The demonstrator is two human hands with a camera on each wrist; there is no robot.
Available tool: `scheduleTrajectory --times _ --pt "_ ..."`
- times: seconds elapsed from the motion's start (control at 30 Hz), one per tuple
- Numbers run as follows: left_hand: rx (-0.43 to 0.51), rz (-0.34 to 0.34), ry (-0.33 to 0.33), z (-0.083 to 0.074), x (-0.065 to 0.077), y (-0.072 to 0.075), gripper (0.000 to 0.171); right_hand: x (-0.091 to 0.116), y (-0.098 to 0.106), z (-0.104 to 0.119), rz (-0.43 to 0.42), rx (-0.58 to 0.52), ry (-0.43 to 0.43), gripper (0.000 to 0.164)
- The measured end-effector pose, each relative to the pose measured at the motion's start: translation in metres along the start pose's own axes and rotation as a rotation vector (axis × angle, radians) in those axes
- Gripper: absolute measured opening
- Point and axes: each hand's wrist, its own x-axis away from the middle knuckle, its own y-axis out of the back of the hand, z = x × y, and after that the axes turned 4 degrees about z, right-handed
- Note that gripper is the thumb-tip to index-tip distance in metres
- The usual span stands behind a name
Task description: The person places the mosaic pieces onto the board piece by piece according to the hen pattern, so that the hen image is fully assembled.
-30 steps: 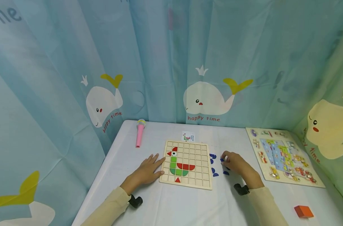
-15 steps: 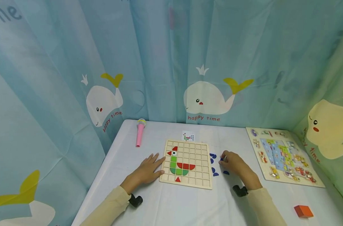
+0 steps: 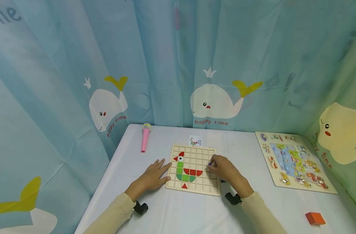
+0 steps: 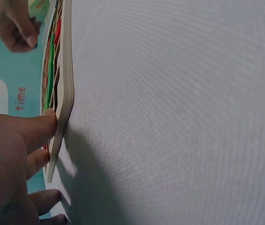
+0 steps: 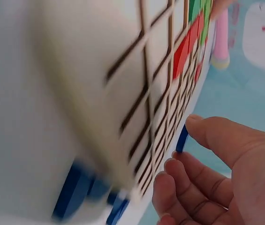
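Observation:
A wooden grid board (image 3: 197,190) lies on the table, with red and green pieces (image 3: 185,177) and an eye tile (image 3: 180,159) set in it as a bird shape. My left hand (image 3: 152,178) rests at the board's left edge, fingers spread, thumb and fingertips touching it. Over the board's right columns, my right hand (image 3: 227,169) pinches a blue piece (image 5: 182,139) between thumb and fingers, its exact shape partly hidden. Other blue pieces (image 5: 71,190) lie on the table beside the board's right edge; my right hand covers most of them in the head view.
A small picture card (image 3: 195,141) lies behind the board. To the left is a pink toy microphone (image 3: 145,138). A knobbed picture puzzle (image 3: 309,185) lies at the right, with an orange block (image 3: 315,218) nearer the front. A whale-print curtain (image 3: 166,65) surrounds the table.
My right hand has picked up a blue piece from the table right of the board and carried it left over the board's right side. My left hand has stayed in place.

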Motion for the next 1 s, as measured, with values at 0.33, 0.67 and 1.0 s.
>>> scheduleTrajectory --times 0.33,0.67,1.0 --pt "0.005 0.005 0.008 0.002 -0.001 -0.002 0.066 -0.022 -0.013 0.027 0.089 0.039 -0.039 0.024" --pt "0.008 0.003 0.002 0.003 0.000 -0.003 0.066 -0.023 -0.013 0.028 0.124 0.037 -0.027 0.020" --pt "0.000 -0.001 0.001 0.005 -0.003 -0.005 0.065 -0.027 -0.018 0.029 0.145 0.062 -0.015 0.010"
